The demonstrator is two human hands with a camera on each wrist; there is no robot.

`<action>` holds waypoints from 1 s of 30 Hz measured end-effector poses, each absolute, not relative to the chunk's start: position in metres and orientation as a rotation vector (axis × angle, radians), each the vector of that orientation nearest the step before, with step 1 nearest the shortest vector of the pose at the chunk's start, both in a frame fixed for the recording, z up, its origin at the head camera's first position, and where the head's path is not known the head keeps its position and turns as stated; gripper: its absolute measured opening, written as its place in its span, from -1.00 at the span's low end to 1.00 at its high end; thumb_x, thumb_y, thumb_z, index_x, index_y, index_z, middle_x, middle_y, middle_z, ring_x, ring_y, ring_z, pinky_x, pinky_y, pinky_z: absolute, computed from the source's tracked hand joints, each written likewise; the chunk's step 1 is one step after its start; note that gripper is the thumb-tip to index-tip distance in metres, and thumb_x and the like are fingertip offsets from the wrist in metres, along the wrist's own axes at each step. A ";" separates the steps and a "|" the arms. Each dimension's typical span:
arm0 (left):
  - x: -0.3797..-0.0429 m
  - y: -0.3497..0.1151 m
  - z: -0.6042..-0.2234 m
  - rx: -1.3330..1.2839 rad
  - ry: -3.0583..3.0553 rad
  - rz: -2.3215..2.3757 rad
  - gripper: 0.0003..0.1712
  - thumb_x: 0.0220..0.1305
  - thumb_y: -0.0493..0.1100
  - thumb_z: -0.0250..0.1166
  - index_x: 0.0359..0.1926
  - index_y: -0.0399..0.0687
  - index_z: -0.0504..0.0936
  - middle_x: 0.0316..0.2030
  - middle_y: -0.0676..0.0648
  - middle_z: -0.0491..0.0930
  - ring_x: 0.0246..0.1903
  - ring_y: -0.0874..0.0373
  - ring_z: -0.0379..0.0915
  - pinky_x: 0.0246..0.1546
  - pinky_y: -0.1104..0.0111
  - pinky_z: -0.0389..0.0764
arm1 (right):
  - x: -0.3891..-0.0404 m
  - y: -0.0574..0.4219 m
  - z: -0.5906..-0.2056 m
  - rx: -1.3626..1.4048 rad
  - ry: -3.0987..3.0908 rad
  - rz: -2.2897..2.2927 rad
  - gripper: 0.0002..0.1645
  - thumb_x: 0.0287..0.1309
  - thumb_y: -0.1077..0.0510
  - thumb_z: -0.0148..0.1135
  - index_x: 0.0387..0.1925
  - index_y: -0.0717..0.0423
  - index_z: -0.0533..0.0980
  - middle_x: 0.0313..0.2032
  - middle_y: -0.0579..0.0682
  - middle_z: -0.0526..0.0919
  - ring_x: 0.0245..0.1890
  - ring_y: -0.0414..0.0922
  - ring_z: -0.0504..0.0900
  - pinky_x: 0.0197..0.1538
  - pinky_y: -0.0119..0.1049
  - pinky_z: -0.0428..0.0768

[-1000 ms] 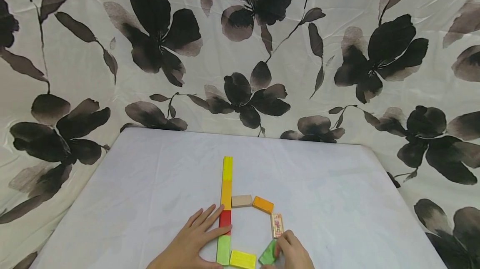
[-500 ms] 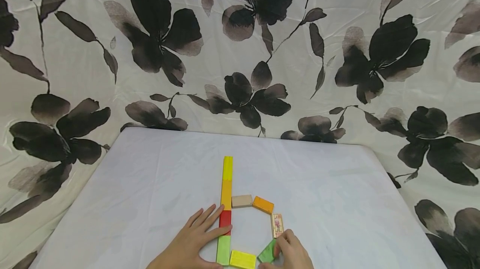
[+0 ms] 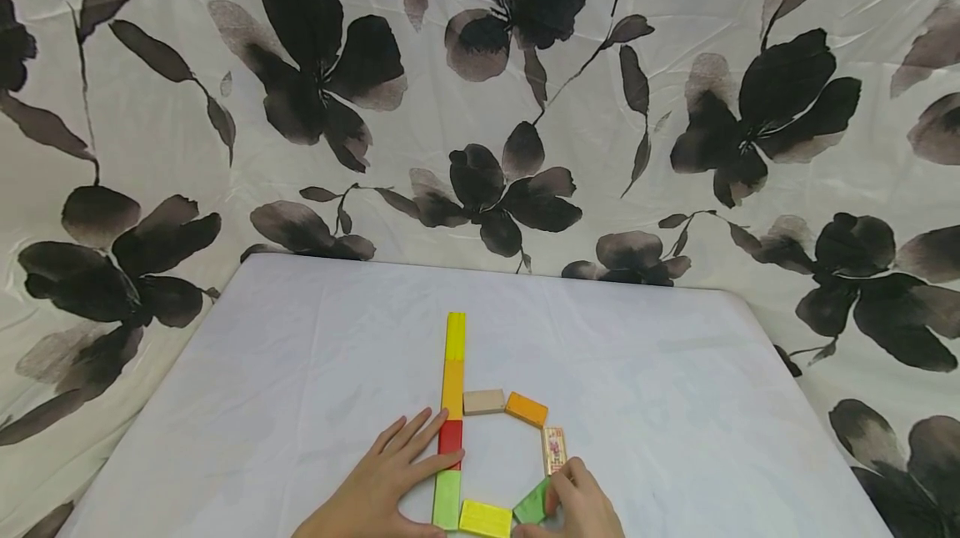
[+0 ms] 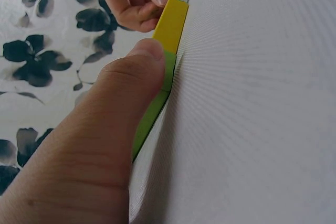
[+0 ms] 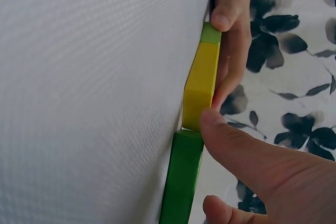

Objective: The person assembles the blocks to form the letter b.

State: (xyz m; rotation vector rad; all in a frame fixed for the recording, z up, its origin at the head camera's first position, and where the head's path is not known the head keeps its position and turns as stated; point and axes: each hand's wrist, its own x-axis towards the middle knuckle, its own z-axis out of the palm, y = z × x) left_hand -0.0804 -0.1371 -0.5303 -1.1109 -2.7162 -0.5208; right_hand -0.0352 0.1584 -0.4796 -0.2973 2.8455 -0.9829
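Observation:
Toy blocks form an outline on the white table. My left hand lies spread along a straight column, fingers reaching the red block and thumb at the near end of the light green block. At lower right, my right hand has curled fingers and thumb about a dark green block, partly hidden by them. That green block meets the right end of a yellow block. In the right wrist view, the thumb tip touches the yellow block near the green block.
Above the red block the column continues with an orange-yellow block and a bright yellow one. A plain wood block, an orange block and a patterned block curve round at right. Floral cloth hangs behind the table.
My right hand has shifted the dark green block slightly left, closing the small gap to the yellow block. The left hand has stayed in place.

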 end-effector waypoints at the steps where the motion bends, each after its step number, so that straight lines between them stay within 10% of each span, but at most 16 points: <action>1: -0.081 -0.137 -0.530 -1.111 -2.715 -0.521 -0.06 0.04 0.68 0.05 0.41 0.48 0.37 0.53 -0.07 0.06 0.45 -0.11 0.06 0.32 0.20 -0.26 | -0.035 0.158 -0.479 -0.287 2.840 -0.979 -0.40 -0.17 -0.32 0.55 -0.58 -0.09 0.34 -0.41 -0.16 0.22 -0.55 -0.34 0.19 -0.53 -0.45 0.30; 14: -0.080 -0.138 -0.530 -1.103 -2.759 -0.543 -0.07 0.05 0.68 0.04 0.42 0.52 0.33 0.54 -0.03 0.03 0.47 -0.08 0.00 0.38 0.16 -0.20 | -0.039 0.164 -0.472 -0.277 2.824 -1.046 -0.43 -0.18 -0.26 0.58 -0.56 -0.07 0.37 -0.38 -0.15 0.25 -0.54 -0.33 0.22 -0.52 -0.44 0.31; 24: -0.081 -0.136 -0.528 -1.100 -2.764 -0.550 -0.07 0.04 0.69 0.04 0.41 0.52 0.34 0.53 -0.04 0.05 0.46 -0.09 0.03 0.31 0.15 -0.22 | -0.082 0.202 -0.460 -0.457 2.851 -1.318 -0.71 0.03 0.12 0.53 -0.28 -0.04 0.54 -0.24 -0.20 0.53 -0.22 -0.09 0.56 -0.13 -0.24 0.63; 30: -0.081 -0.137 -0.528 -1.110 -2.756 -0.569 -0.07 0.05 0.68 0.04 0.42 0.51 0.34 0.53 -0.05 0.06 0.45 -0.11 0.06 0.30 0.18 -0.23 | -0.107 0.225 -0.479 -0.465 2.560 -1.356 -0.32 -0.13 0.15 0.61 0.10 0.06 0.54 0.08 -0.07 0.57 0.10 0.04 0.51 0.14 -0.21 0.55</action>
